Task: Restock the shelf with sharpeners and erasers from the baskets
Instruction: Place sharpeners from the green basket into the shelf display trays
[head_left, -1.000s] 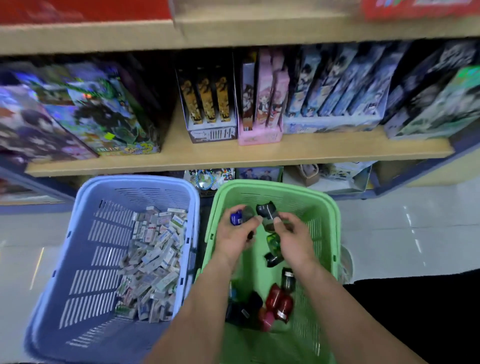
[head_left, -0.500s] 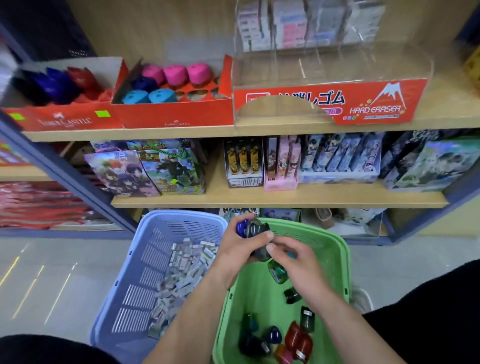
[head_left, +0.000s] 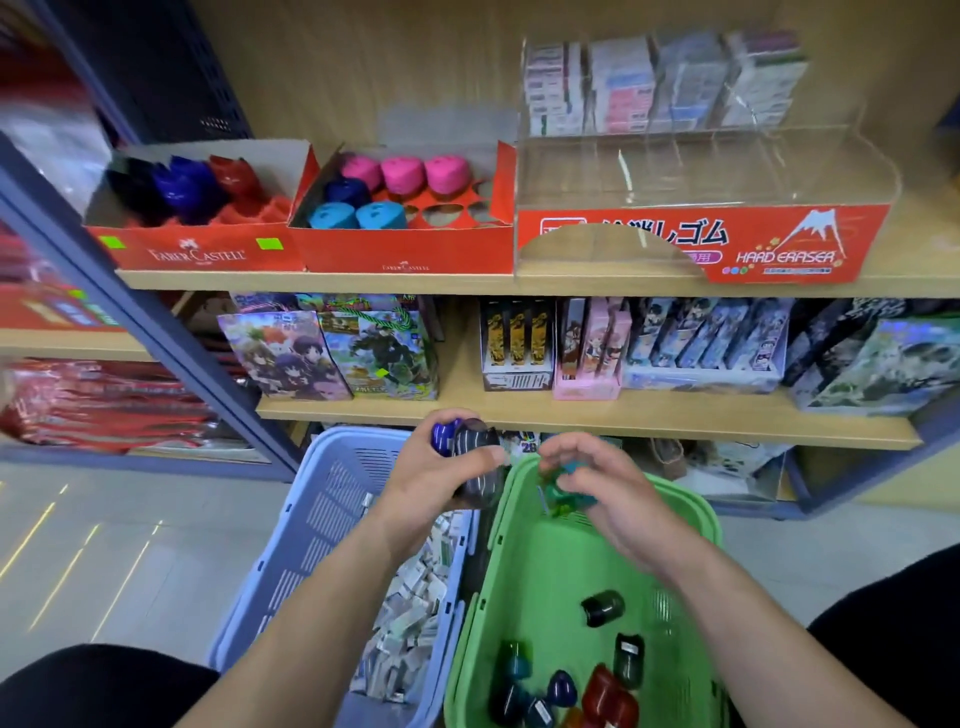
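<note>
My left hand (head_left: 431, 478) grips a dark sharpener (head_left: 475, 457) and a blue one (head_left: 442, 436) above the gap between the two baskets. My right hand (head_left: 597, 488) pinches a green sharpener (head_left: 556, 491) over the far rim of the green basket (head_left: 524, 571), which holds several more sharpeners (head_left: 602, 608). The blue basket (head_left: 317, 525) on the left holds a heap of erasers (head_left: 415, 613). On the upper shelf stand two red Faber-Castell sharpener trays (head_left: 197, 254) (head_left: 405, 249) and a clear-fronted red eraser display box (head_left: 701, 244).
The lower shelf board (head_left: 597, 415) carries illustrated boxes and card packs. A dark blue upright post (head_left: 130, 306) of the rack slants down left of the baskets. Tiled floor (head_left: 104, 545) lies to the left. My dark-clothed knees sit at both bottom corners.
The view has tilted up from the baskets to the upper shelf. Both hands have risen with sharpeners and moved slightly apart; the left hand now sits over the blue basket's edge.
</note>
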